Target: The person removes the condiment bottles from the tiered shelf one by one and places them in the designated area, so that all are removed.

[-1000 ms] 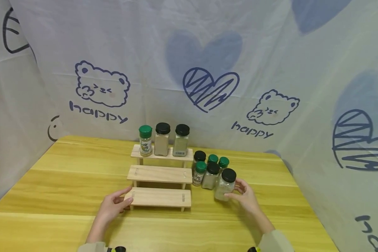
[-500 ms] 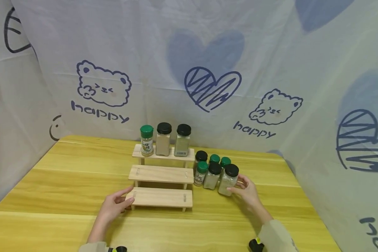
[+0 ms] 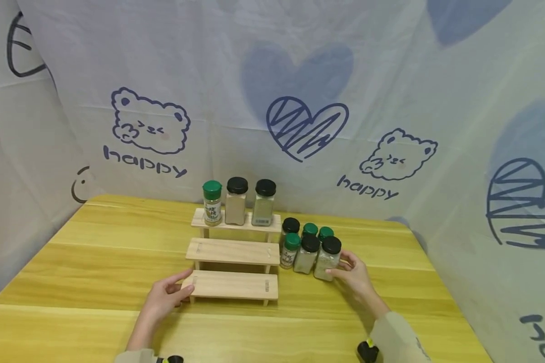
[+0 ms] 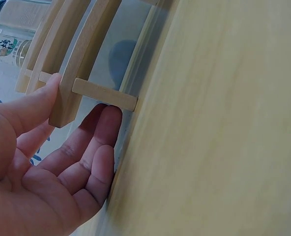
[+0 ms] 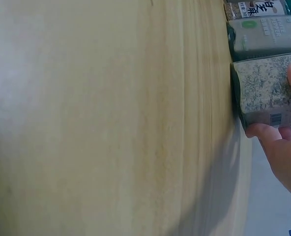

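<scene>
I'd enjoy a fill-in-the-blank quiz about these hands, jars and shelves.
1. The left hand touches the lowest of ____ wooden shelves.
2. The right hand holds a jar whose lid is ____.
3. On the top shelf, the leftmost jar has a ____ lid.
Missing words: three; black; green.

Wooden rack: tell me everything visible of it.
The wooden rack looks unpainted and pale: three flat boards on short legs, stepping up towards the back. It stands upright on the table, left of a cluster of jars. Three other jars, one green-lidded, two black-lidded, stand on its top board. Small marks show near the lower boards' ends. The left hand holds the lowest board's left end.
</scene>
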The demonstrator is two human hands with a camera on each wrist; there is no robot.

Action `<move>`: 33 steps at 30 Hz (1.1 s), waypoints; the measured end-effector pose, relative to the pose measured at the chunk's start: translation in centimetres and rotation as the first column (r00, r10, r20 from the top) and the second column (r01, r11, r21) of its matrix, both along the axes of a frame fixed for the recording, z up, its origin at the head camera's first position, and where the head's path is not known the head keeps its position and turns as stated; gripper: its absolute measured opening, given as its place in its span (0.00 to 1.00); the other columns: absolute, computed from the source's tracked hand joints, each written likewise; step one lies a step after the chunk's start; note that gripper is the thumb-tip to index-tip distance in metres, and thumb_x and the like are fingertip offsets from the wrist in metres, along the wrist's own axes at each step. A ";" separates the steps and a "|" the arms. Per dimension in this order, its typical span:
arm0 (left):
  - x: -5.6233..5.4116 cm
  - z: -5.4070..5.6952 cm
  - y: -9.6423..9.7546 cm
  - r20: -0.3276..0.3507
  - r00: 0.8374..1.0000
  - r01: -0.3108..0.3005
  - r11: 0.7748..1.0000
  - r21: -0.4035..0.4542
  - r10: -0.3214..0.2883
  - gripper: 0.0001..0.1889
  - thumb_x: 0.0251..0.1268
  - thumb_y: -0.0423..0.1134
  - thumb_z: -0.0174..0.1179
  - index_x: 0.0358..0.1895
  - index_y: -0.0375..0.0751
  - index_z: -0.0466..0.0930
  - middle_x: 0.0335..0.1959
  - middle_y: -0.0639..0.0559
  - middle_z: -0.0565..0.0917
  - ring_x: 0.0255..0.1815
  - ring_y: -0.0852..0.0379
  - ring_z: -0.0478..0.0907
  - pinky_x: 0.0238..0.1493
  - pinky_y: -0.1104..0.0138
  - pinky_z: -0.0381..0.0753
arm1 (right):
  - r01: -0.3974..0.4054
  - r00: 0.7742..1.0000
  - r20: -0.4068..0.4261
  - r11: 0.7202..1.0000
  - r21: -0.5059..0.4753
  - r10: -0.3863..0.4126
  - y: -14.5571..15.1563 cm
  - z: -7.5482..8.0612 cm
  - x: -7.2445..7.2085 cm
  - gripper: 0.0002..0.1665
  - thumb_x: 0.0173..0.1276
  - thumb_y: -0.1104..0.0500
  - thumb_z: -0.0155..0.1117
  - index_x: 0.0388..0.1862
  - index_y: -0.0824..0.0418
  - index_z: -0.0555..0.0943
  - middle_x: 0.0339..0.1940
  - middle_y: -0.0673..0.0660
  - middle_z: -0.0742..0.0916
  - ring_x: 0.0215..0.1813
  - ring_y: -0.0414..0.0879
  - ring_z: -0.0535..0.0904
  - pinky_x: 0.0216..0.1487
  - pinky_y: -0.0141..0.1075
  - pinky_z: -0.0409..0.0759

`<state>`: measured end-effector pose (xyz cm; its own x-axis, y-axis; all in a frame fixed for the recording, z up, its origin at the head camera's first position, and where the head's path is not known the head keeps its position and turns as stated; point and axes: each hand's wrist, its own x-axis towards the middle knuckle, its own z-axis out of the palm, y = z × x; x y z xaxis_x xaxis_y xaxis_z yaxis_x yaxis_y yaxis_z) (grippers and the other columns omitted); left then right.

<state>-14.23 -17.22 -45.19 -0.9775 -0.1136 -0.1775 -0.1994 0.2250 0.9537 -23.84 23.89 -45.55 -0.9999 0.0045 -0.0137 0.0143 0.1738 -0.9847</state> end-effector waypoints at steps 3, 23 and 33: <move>0.0 0.0 0.0 0.003 1.000 -0.002 1.000 -0.005 0.002 0.24 0.59 0.35 0.58 0.60 0.36 0.67 0.35 0.44 0.78 0.33 0.55 0.74 0.30 0.67 0.75 | 0.004 1.000 0.009 0.999 -0.033 -0.004 -0.1 0.0 -0.1 0.34 0.48 0.76 0.66 0.56 0.72 0.66 0.52 0.66 0.74 0.44 0.41 0.75 0.38 0.32 0.76; 0.0 0.1 0.1 -0.002 1.000 -0.001 1.000 0.006 0.001 0.24 0.60 0.35 0.58 0.60 0.35 0.67 0.33 0.46 0.78 0.31 0.55 0.74 0.29 0.67 0.74 | -0.018 0.998 0.051 0.999 -0.037 0.020 -0.1 -0.1 -0.4 0.33 0.52 0.74 0.63 0.58 0.73 0.64 0.55 0.67 0.72 0.61 0.60 0.64 0.45 0.33 0.74; 0.1 0.2 0.1 -0.012 1.000 0.004 1.000 0.003 -0.004 0.24 0.59 0.35 0.58 0.60 0.34 0.67 0.32 0.46 0.79 0.31 0.54 0.75 0.30 0.67 0.74 | -0.017 0.999 0.043 1.000 -0.014 0.018 -0.3 0.0 0.1 0.37 0.55 0.73 0.61 0.63 0.74 0.58 0.58 0.71 0.69 0.59 0.60 0.65 0.46 0.29 0.72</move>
